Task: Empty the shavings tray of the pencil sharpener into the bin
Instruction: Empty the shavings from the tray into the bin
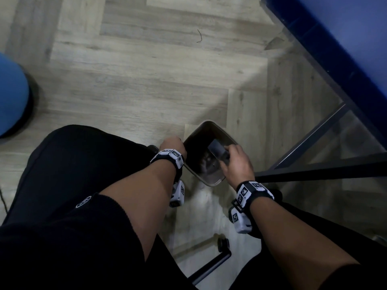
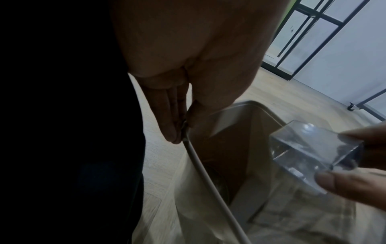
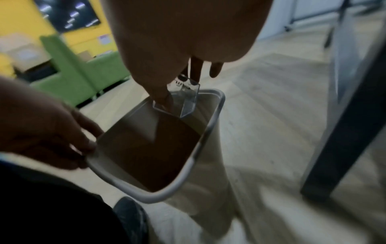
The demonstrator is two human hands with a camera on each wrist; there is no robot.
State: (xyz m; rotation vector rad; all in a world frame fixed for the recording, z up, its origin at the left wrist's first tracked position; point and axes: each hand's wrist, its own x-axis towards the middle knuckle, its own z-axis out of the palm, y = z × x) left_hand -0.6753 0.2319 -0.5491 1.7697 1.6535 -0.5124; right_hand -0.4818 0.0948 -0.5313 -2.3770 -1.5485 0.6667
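A seated person leans over a small bin point(image 1: 210, 181) on the wooden floor point(image 1: 136, 70), seen from above past their dark-clothed lap.

Nearest, the left hand point(image 1: 172, 144) grips the bin's rim on its left side. In the left wrist view the fingers point(image 2: 170, 118) lie outside the rim and the thumb sits inside, pinching the edge to steady the bin. The bin appears tilted towards the person.

Just beyond, the right hand point(image 1: 236, 162) holds the clear tray point(image 1: 216, 150) directly over the bin's opening. The thumb and fingers pinch the tray by its sides. In the right wrist view the tray point(image 3: 183, 97) is tipped steeply downward, its low end dipping just inside the far rim point(image 3: 217, 105).

The tray looks nearly clear inside in the left wrist view, with only a few dark specks; whether any shavings remain is hard to tell. Something dark lies at the bottom of the bin, too dim to identify.

The task seems to be at the tipping stage, close to finished. What is probably left is a shake or tap to loosen stuck bits. The sharpener itself is not in view.

Farther off stand a blue worktop point(image 1: 335, 38) edge and its dark metal legs.
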